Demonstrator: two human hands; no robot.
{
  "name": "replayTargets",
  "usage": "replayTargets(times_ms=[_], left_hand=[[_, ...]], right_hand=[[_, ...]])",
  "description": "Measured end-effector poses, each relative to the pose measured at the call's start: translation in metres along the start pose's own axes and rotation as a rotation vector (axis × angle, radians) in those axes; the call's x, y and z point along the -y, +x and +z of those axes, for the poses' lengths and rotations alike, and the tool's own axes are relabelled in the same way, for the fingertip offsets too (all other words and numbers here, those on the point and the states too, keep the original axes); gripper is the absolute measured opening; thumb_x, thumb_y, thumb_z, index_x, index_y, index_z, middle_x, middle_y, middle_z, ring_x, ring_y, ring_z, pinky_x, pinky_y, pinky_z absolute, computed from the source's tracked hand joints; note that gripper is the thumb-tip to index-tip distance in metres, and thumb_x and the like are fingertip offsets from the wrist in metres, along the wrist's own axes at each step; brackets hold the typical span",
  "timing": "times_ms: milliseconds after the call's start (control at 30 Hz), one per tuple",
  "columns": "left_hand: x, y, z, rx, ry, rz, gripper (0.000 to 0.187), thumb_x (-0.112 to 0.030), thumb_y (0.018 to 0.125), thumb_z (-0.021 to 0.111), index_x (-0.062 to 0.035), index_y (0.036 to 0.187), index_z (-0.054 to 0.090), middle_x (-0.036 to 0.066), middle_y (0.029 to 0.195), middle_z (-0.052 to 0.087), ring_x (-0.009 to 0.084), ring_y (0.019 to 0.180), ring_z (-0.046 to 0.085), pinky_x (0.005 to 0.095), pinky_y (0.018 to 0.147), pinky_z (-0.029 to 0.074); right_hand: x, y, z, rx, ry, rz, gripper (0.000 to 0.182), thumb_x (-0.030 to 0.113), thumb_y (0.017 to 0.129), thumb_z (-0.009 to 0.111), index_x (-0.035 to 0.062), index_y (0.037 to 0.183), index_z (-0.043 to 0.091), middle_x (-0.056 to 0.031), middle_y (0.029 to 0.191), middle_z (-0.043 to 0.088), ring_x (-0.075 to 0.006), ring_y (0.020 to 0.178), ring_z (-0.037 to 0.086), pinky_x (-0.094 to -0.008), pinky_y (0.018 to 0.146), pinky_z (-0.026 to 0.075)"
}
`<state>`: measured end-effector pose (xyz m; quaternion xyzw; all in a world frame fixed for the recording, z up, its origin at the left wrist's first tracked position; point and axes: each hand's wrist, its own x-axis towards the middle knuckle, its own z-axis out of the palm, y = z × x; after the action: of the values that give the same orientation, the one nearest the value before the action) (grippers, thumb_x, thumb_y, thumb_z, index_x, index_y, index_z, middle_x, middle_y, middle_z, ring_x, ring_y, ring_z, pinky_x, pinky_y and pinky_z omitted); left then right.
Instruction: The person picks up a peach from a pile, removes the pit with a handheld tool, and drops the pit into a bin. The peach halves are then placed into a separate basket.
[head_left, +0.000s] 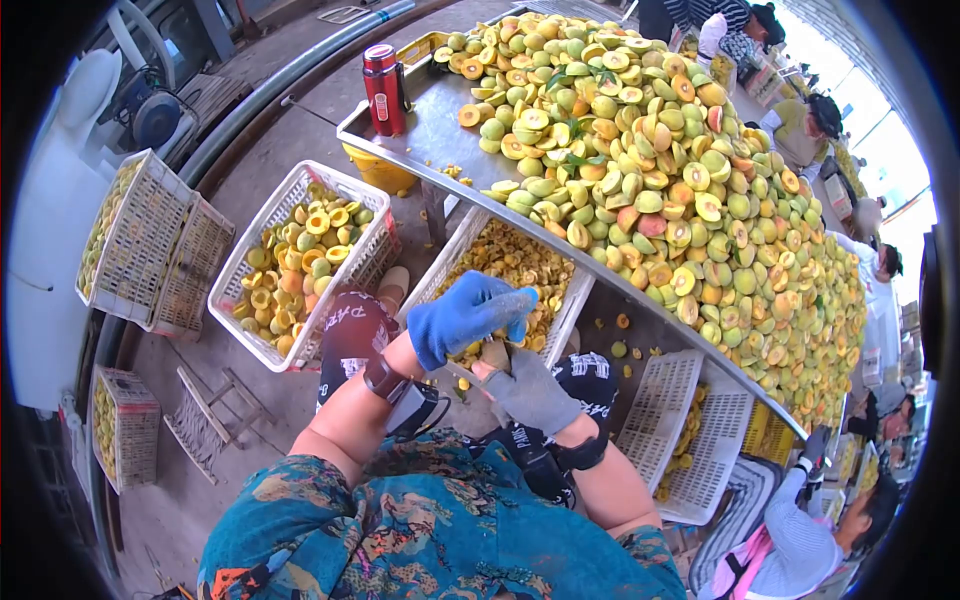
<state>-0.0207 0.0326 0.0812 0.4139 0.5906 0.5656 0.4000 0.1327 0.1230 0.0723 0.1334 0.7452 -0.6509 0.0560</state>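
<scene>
My left hand (470, 316), in a blue glove, is closed, its fingers curled downward. My right hand (538, 388), in a grey glove with a bare fingertip showing, is closed just beneath and beside it. The two hands meet above a white crate (574, 318) of yellow fruit scraps (515, 262). A small brownish piece shows between them, but the gloves hide most of it and I cannot make out what it is. Beyond the hands, a metal-edged table (436, 108) bears a big heap of halved peach-like fruit (640, 160).
A white crate of cut fruit (300, 255) stands to the left. A red thermos (384, 92) is on the table corner, above a yellow bucket (380, 172). Stacked crates (150, 245) and a small stool (215, 420) are farther left. Right, crates (715, 450) stand near a co-worker (805, 535).
</scene>
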Motion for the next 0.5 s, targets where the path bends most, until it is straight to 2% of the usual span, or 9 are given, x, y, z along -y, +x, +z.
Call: replayTargets(times_ms=[67,133,167,233,333,367,433,467,500], left_hand=[[0.001,0.0,0.0,0.043,0.049,0.017,0.054,-0.039,0.101,0.044,0.002,0.073,0.066,0.01,0.071,0.065,0.0167,0.067,0.061,0.028,0.066,0.048],[0.005,0.003,0.006,-0.056,-0.242,-0.025,0.054,-0.039,0.101,0.045,0.0004,0.07,0.065,0.01,0.069,0.064,0.0178,0.065,0.061,0.0281,0.065,0.048],[0.01,0.003,0.01,-0.059,-0.24,-0.026,0.054,-0.039,0.101,0.045,0.0004,0.07,0.065,0.01,0.069,0.064,0.0178,0.065,0.061,0.0281,0.065,0.048],[0.021,0.006,0.017,-0.207,-0.591,-0.045,0.052,-0.04,0.1,0.045,-0.0016,0.069,0.062,0.01,0.066,0.062,0.0195,0.062,0.06,0.0296,0.062,0.049],[0.032,0.012,0.02,-0.268,-0.722,-0.147,0.051,-0.043,0.101,0.044,-0.0037,0.073,0.061,0.01,0.068,0.062,0.0208,0.058,0.058,0.0305,0.059,0.048],[0.037,0.012,0.019,-0.27,-0.723,-0.15,0.051,-0.043,0.101,0.044,-0.0037,0.073,0.061,0.01,0.068,0.062,0.0208,0.058,0.058,0.0305,0.059,0.048],[0.051,0.016,0.015,-0.254,-0.812,-0.171,0.057,-0.054,0.098,0.042,-0.0037,0.078,0.061,0.013,0.069,0.064,0.0224,0.063,0.062,0.0299,0.059,0.05],[0.058,0.017,0.01,-0.256,-0.813,-0.172,0.057,-0.054,0.098,0.042,-0.0037,0.078,0.061,0.013,0.069,0.064,0.0224,0.063,0.062,0.0299,0.059,0.05],[0.065,0.017,0.004,-0.243,-1.02,-0.269,0.057,-0.056,0.098,0.041,-0.0042,0.082,0.062,0.013,0.07,0.064,0.0236,0.063,0.062,0.0318,0.059,0.051]], right_hand=[[-0.008,0.001,0.003,0.026,-0.004,0.027,0.031,0.031,0.093,0.059,0.0029,0.081,0.061,-0.0025,0.068,0.059,-0.0113,0.063,0.053,-0.0285,0.059,0.042],[-0.016,0.002,0.007,0.072,0.486,0.134,0.032,0.031,0.092,0.059,0.0012,0.083,0.061,-0.0032,0.07,0.059,-0.0117,0.064,0.054,-0.0289,0.059,0.043],[-0.019,0.004,0.006,0.076,0.487,0.134,0.032,0.031,0.092,0.059,0.0012,0.083,0.061,-0.0032,0.07,0.059,-0.0117,0.064,0.054,-0.0289,0.059,0.043],[-0.023,0.01,0.0,0.053,0.245,0.07,0.032,0.031,0.091,0.06,-0.0003,0.086,0.062,-0.004,0.071,0.059,-0.0143,0.066,0.057,-0.0316,0.061,0.045],[-0.037,0.016,0.0,-0.063,0.042,-0.153,0.029,0.031,0.09,0.06,0.0025,0.085,0.062,-0.006,0.069,0.059,-0.0171,0.065,0.059,-0.0331,0.062,0.046],[-0.042,0.018,0.0,-0.061,0.044,-0.15,0.029,0.031,0.09,0.06,0.0025,0.085,0.062,-0.006,0.069,0.059,-0.0171,0.065,0.059,-0.0331,0.062,0.046],[-0.049,0.024,-0.002,-0.053,-0.077,-0.232,0.024,0.03,0.088,0.063,0.0057,0.091,0.062,-0.0129,0.071,0.062,-0.0273,0.066,0.063,-0.0372,0.063,0.048],[-0.05,0.025,-0.002,-0.052,-0.077,-0.231,0.024,0.03,0.088,0.063,0.0057,0.091,0.062,-0.0129,0.071,0.062,-0.0273,0.066,0.063,-0.0372,0.063,0.048],[-0.05,0.027,-0.002,-0.063,-0.23,-0.301,0.023,0.029,0.087,0.064,0.0069,0.095,0.061,-0.0158,0.073,0.062,-0.032,0.069,0.063,-0.0389,0.063,0.048]])
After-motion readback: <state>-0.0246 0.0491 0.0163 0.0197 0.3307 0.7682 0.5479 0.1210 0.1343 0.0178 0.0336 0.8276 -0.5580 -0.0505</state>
